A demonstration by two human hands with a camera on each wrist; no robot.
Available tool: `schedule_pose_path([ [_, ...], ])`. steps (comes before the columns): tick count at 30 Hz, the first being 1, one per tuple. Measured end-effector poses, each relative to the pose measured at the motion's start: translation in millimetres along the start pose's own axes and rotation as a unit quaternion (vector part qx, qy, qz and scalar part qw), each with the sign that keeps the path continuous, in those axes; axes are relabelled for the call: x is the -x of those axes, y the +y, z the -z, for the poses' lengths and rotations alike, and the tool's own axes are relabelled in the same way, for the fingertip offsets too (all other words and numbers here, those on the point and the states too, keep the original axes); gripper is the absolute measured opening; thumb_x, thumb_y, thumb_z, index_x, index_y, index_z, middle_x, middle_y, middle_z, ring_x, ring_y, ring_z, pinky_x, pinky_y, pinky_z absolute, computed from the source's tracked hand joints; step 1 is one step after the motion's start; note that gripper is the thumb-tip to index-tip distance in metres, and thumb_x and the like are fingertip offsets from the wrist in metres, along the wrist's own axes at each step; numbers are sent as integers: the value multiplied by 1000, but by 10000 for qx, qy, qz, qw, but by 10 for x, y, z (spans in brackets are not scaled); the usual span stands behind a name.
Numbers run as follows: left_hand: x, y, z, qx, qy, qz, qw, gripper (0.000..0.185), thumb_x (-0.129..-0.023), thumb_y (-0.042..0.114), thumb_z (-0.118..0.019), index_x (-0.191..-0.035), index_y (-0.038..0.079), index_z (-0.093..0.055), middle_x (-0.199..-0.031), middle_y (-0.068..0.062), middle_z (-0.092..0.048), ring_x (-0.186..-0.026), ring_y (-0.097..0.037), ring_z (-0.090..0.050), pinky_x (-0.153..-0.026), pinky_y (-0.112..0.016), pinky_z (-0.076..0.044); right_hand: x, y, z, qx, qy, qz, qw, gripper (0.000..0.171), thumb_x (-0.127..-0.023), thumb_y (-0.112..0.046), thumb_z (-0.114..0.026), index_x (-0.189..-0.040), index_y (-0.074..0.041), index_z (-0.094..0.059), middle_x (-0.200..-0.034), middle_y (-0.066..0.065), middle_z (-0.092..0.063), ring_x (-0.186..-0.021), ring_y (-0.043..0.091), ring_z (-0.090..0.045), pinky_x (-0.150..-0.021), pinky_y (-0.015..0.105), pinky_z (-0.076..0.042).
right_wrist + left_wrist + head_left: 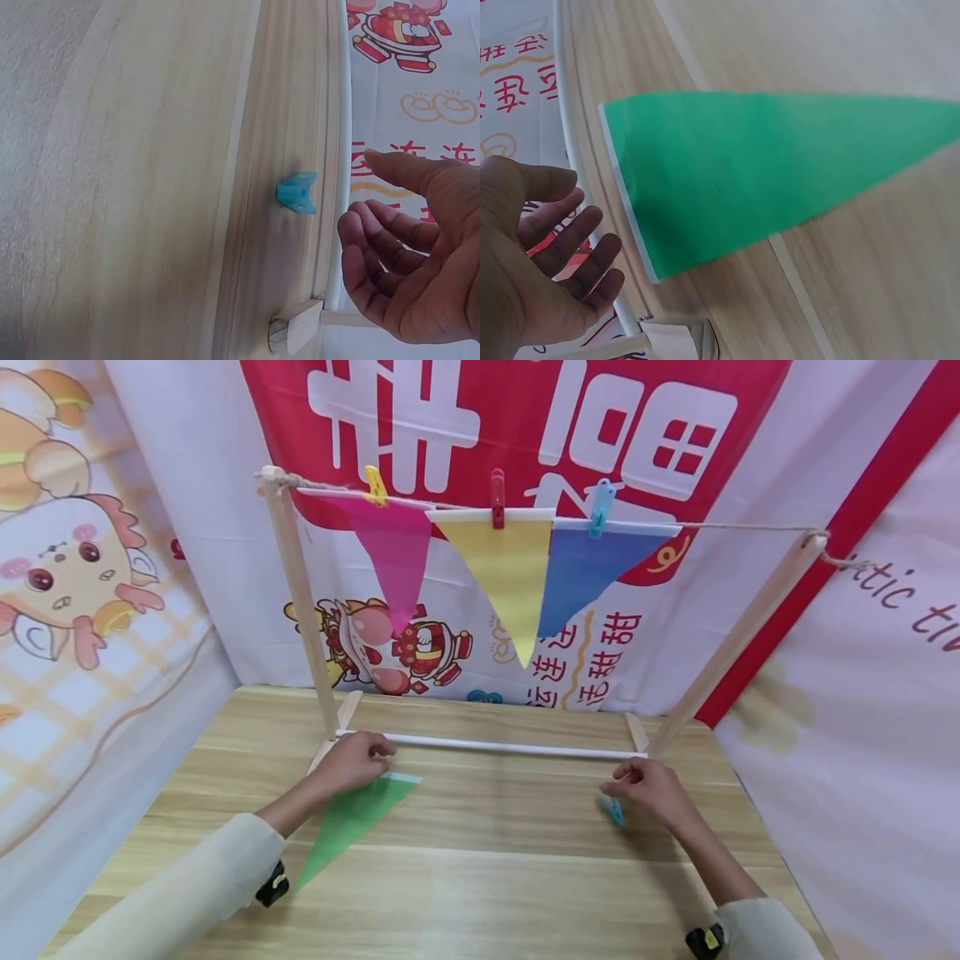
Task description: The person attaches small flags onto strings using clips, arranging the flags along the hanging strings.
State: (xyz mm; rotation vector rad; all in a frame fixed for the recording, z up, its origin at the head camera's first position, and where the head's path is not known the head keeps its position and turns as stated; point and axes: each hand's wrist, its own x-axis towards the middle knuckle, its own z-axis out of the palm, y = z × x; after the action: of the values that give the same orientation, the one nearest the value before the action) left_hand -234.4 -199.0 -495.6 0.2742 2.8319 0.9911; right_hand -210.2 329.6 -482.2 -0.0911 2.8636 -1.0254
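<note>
A green pennant (352, 818) (765, 172) lies flat on the wooden table, its white-edged wide end toward the rack's white base rod (495, 746) (568, 135). My left hand (367, 758) (562, 247) hovers at that wide end with fingers loosely curled, holding nothing. A small blue clip (614, 811) (298, 192) lies on the table near the rod's right end. My right hand (641, 781) (390, 247) sits just beside the clip, fingers relaxed and apart from it.
A wooden rack with a left post (300, 602) and a right post (742, 635) carries a string (750, 527). Pink (393, 556), yellow (506, 577) and blue (581, 572) pennants hang from it by coloured pegs. Printed cloth walls enclose the table (487, 893).
</note>
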Motion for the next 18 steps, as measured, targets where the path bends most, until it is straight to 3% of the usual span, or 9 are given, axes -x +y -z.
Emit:
schedule_pose_path([
  [5,18,-39,18,-527,-72,-26,9986,27,-88,7,-76,-113,6,-86,-107,-8,-85,-93,-20,-70,-90,-46,-64,18,4,18,16,-194,-188,9996,37,-95,-34,-92,-108,-3,-76,-98,9,-77,-87,18,-65,-73,29,-54],
  [10,15,-84,14,-973,-18,-134,9952,31,-78,-1,-72,-102,13,-86,-101,-1,-85,-93,-19,-72,-92,-51,-62,19,-15,-7,43,-337,-437,9985,42,-96,-40,-92,-109,-3,-75,-101,11,-75,-90,23,-64,-75,31,-54],
  [18,24,-126,33,-837,-213,-113,9962,31,-82,-4,-76,-108,10,-85,-110,-8,-84,-106,-25,-76,-104,-59,-61,9,37,-75,226,-302,-698,9968,49,-92,-44,-95,-108,-3,-74,-103,13,-76,-93,25,-65,-75,31,-54],
])
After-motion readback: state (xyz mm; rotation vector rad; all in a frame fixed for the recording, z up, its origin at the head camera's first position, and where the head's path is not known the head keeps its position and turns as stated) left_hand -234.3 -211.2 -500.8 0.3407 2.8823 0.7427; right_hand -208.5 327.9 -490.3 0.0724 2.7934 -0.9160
